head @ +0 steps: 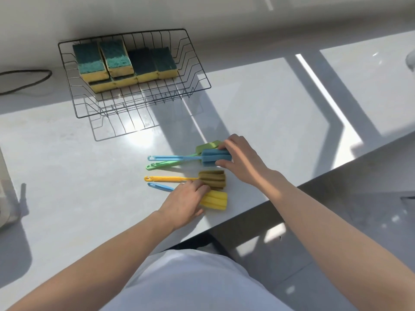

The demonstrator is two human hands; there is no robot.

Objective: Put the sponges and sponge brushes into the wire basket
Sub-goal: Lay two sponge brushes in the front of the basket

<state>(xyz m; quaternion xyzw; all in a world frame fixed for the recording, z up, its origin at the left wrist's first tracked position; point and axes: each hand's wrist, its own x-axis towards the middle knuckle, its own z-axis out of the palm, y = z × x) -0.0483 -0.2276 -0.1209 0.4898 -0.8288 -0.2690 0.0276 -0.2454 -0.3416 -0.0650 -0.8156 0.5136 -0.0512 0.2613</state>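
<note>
1. The black wire basket [193, 63] stands at the far left of the pale grey countertop [67, 176], close to the back wall.
2. Inside the basket lie yellow sponges with green scouring tops [125, 61], packed side by side in its far left part; the near part of the basket holds nothing.
3. Four sponge brushes lie on the countertop near its front edge, well apart from the basket, their handles pointing left.
4. The blue sponge brush with a blue plastic handle [215, 157] rests across the green sponge brush with a green handle [206, 147], their handles crossing.
5. The right hand [242, 160] is closed around the blue foam head, thumb on the near side and fingers over the far side.
6. The olive-coloured sponge brush with a yellow handle [212, 179] lies just in front of that pair.
7. The yellow sponge brush with a blue handle [215, 199] lies nearest the counter edge.
8. The left hand [186, 200] rests over the junction of that handle and the yellow foam head, fingertips touching the olive head; whether it is gripping cannot be told.
9. A dark cable [27, 79] lies on the counter to the left of the basket.
</note>
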